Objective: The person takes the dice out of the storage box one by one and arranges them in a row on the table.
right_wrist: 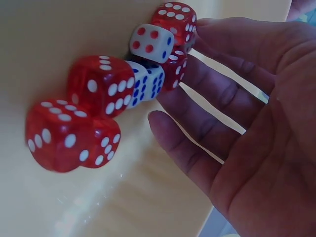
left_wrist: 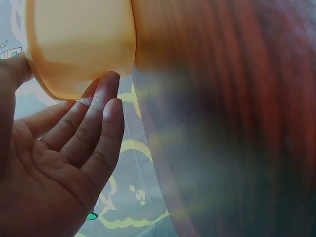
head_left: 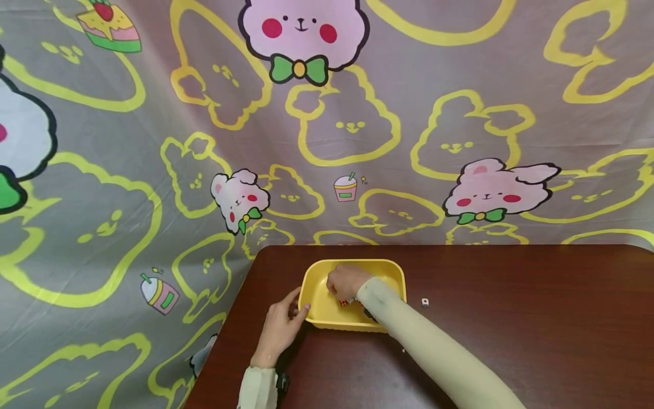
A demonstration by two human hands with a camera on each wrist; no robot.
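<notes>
A yellow plastic tray [head_left: 317, 304] sits at the table's left side. My left hand [head_left: 282, 324] grips its left end, thumb over the rim and fingers along the outer wall; in the left wrist view the fingers [left_wrist: 106, 94] lie against the tray's outside [left_wrist: 81, 44]. My right hand [head_left: 348, 281] reaches down inside the tray. In the right wrist view its thumb and fingers [right_wrist: 192, 113] close around red dice at the end of a cluster: a red die [right_wrist: 174, 22], a white die [right_wrist: 151, 43] and larger red dice [right_wrist: 101, 86]. The fingertips are partly hidden behind the dice.
One white die [head_left: 425, 303] lies on the dark brown table [head_left: 511, 318], just right of the tray. A patterned cloth [head_left: 352, 199] with cartoon animals hangs behind the table and along its left side.
</notes>
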